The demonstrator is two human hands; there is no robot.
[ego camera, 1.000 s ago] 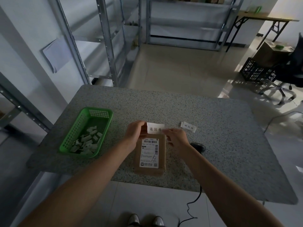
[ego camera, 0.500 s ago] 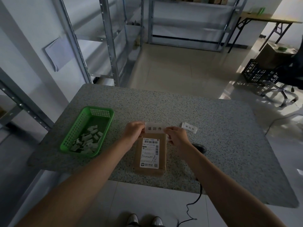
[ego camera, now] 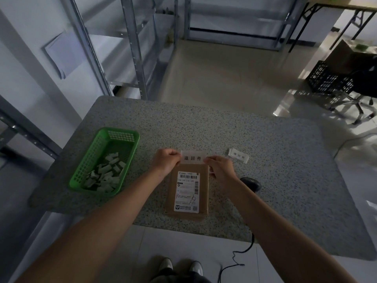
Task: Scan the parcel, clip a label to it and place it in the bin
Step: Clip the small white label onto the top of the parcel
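A brown cardboard parcel (ego camera: 204,186) with a white shipping sticker lies flat near the table's front edge. A white label (ego camera: 192,158) printed with three black characters rests along the parcel's far edge. My left hand (ego camera: 166,161) pinches the label's left end and my right hand (ego camera: 220,170) pinches its right end, both pressing at the parcel's top corners. Any clip under my fingers is hidden. A black handheld scanner (ego camera: 252,183) lies on the table just right of my right wrist.
A green plastic basket (ego camera: 120,135) holding several white clips stands at the left of the speckled table (ego camera: 285,160). A second white label (ego camera: 238,155) lies right of the parcel. The scanner's cable hangs off the front edge. Metal shelving stands behind, a black crate at far right.
Both hands and the label have stayed at the parcel's far edge, with only slight finger shifts. The view has tilted a little.
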